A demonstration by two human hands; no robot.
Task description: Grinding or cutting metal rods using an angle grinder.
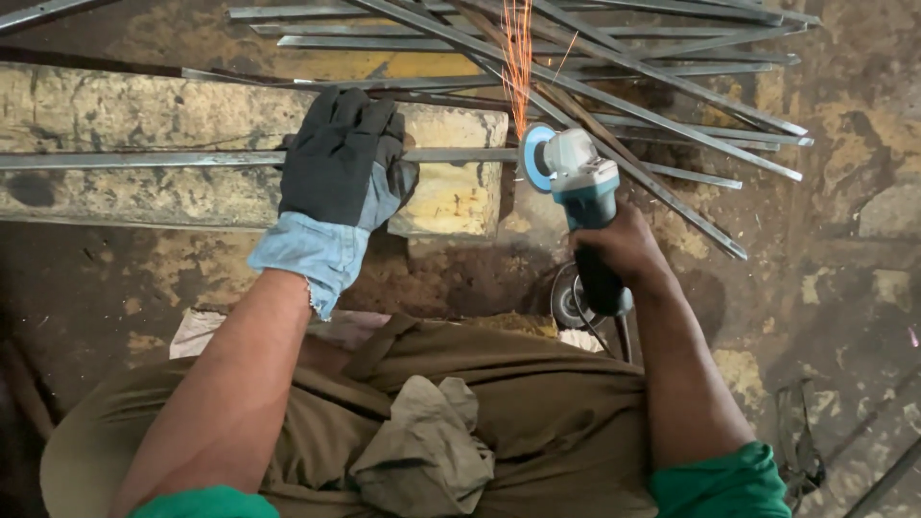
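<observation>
Left hand [341, 158], in a dark work glove with a blue cuff, presses flat on a steel bar [144, 160] lying across a concrete block [115, 115]. Right hand [614, 254], bare, grips an angle grinder [576, 182]; its disc meets the bar just past the block's end, sparks [518, 58] flying toward a pile of steel strips [672, 58].

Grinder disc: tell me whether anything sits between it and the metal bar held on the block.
Nothing visible does. The grinder disc meets the end of the metal bar just past the concrete block, with sparks flying up. The gloved left hand presses the bar down farther left; the right hand grips the angle grinder.
</observation>
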